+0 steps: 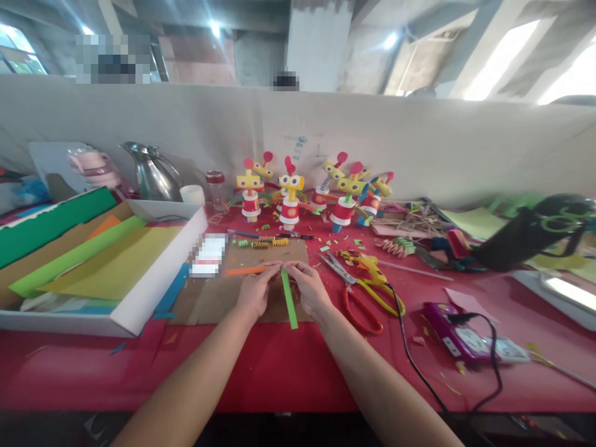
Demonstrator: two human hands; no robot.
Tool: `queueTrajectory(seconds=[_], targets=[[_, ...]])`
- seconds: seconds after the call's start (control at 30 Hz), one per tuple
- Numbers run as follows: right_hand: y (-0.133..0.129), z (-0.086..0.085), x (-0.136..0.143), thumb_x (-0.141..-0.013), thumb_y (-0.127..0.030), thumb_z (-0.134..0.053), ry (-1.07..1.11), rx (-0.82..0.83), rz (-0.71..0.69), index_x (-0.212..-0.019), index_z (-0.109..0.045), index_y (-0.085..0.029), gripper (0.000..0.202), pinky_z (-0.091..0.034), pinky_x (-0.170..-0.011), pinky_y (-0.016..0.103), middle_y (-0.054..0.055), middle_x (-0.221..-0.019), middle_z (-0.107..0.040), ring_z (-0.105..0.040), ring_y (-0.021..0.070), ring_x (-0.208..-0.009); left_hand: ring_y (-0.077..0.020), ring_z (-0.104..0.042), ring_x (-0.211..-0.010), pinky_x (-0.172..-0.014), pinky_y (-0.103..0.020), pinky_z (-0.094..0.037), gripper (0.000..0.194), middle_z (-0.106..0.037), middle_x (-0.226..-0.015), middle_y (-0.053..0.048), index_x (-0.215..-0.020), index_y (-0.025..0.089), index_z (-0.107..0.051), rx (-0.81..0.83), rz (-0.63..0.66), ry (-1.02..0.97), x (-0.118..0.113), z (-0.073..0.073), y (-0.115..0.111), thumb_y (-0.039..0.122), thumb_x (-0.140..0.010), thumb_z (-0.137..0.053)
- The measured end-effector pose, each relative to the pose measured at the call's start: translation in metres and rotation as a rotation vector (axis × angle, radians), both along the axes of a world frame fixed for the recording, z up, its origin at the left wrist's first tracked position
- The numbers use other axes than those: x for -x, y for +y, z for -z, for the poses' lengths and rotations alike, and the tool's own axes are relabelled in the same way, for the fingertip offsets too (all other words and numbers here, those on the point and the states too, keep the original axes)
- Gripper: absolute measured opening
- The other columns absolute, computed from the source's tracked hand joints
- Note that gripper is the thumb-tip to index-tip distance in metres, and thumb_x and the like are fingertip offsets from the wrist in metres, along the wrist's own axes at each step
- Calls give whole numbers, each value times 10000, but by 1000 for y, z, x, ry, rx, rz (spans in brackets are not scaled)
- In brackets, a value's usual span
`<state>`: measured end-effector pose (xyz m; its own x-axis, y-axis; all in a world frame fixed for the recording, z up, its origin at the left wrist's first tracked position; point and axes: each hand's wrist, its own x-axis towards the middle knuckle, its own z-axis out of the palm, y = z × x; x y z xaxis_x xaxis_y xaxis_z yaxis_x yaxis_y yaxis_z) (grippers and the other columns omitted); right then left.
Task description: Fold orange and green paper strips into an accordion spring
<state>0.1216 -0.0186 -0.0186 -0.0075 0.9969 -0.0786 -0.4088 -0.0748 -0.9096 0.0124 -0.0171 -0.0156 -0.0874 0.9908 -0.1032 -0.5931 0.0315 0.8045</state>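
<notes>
Above a brown cardboard sheet, my left hand and my right hand meet at the fingertips. Both are closed in a pinch where two paper strips come together. The orange strip points out to the left, passing by my left fingers. The green strip hangs down toward me between the hands, its upper end at my right fingertips. Folded paper springs lie on the far part of the cardboard. How the strips join is hidden by the fingers.
Paper robot figures stand behind. Scissors and a yellow glue gun with a black cord lie right, near a purple power strip. A white box of coloured paper is left. A black bottle lies far right.
</notes>
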Motion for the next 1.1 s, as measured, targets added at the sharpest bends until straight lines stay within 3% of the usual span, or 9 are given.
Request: queueTrajectory(seconds=[0.27,0.5,0.63,0.8,1.1], targets=[[-1,1,2,-551,-355,-797,73,82,-3,-719,-673,-166,282,-401,-522,244,-8,-595,-636,-541,121,-535,-178,-659,-754,-808,-318,-483,229,-727,-747,-53,-708,134,-728,9,-9,26,-1,5,-2,227,-525,-830],[2,-5,-5,-528,-299,-781,111,86,56,-668,-657,-178,223,-359,-490,228,-49,-533,-574,-465,86,-481,-214,-653,-923,-901,-347,-457,344,-740,-886,-79,-875,151,-748,-63,244,79,10,2,2,148,-537,-815],[2,-7,-5,-520,-277,-785,138,92,28,-658,-665,-172,211,-358,-497,220,-54,-534,-567,-452,74,-484,-207,-656,-857,-860,-352,-483,239,-736,-829,-90,-788,130,-752,-16,155,63,12,3,3,172,-560,-812],[0,-5,-2,-527,-287,-790,107,64,13,-670,-676,-169,218,-348,-503,217,-48,-559,-585,-463,75,-504,-171,-645,-758,-767,-302,-502,257,-725,-774,-76,-729,118,-745,18,65,36,10,4,3,164,-495,-838],[-1,1,0,-555,-340,-798,28,-19,65,-716,-687,-175,255,-425,-560,241,-6,-645,-650,-547,109,-563,-131,-629,-675,-691,-259,-488,271,-718,-733,-43,-745,155,-747,-11,104,69,10,9,8,210,-497,-842]])
